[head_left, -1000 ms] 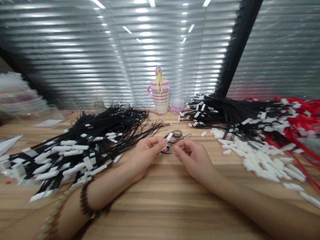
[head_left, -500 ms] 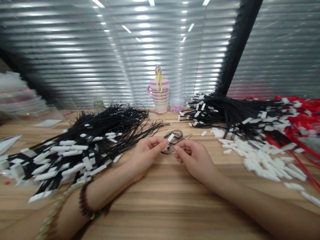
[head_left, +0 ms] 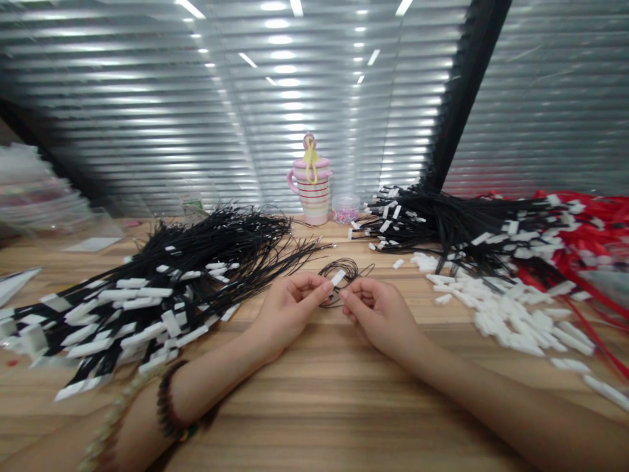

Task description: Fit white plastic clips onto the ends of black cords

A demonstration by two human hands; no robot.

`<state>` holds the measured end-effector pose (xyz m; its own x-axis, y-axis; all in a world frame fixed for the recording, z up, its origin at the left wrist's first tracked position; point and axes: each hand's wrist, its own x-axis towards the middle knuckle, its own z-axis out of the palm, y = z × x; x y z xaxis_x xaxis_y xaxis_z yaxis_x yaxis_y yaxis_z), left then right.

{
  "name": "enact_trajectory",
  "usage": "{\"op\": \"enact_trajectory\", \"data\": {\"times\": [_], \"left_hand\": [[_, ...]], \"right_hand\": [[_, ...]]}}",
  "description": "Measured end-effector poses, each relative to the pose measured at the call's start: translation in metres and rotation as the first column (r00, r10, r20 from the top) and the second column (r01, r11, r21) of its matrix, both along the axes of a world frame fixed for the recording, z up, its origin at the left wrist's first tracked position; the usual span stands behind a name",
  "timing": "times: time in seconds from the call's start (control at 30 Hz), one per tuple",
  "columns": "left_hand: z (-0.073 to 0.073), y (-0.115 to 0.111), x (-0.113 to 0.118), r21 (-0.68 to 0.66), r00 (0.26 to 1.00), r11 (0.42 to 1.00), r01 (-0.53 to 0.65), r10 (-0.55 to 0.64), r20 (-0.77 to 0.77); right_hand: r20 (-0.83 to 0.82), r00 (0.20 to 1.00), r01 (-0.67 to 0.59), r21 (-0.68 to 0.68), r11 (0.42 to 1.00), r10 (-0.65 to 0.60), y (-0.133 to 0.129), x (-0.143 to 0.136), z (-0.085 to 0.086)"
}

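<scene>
My left hand pinches a small white strip between thumb and forefinger, its free end sticking out past the fingertips. Close beside it, my right hand is closed in a pinch, its fingertips at thin black cord. The cord lies in loose loops between and just behind both hands, with a short loop end poking out to the right. What exactly sits inside the right fingertips is too small to make out clearly.
A heap of black cords with white tags spreads on the left. To the right lie more tagged black cords, loose white pieces and red straps. A striped cup and a small clear tub stand behind.
The view has shifted slightly. Both hands keep their pinches near each other, and the white strip has barely moved between them.
</scene>
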<state>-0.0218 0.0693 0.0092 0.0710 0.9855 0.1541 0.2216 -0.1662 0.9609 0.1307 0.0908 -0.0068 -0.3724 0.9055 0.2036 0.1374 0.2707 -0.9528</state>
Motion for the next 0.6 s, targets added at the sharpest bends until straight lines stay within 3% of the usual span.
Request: {"op": "enact_trajectory", "data": {"times": [0.37, 0.6], "left_hand": [[0.0010, 0.0010, 0.0011, 0.046, 1.000, 0.999, 0.011, -0.010, -0.017], [0.0051, 0.0033, -0.0017, -0.068, 0.994, 0.995, -0.066, 0.072, 0.082]], "right_hand": [[-0.048, 0.999, -0.015, -0.018, 1.000, 0.015, 0.0021, 0.0006, -0.0025], [-0.094, 0.996, -0.016, -0.061, 0.998, 0.011, 0.0019, -0.0007, 0.0012]]}}
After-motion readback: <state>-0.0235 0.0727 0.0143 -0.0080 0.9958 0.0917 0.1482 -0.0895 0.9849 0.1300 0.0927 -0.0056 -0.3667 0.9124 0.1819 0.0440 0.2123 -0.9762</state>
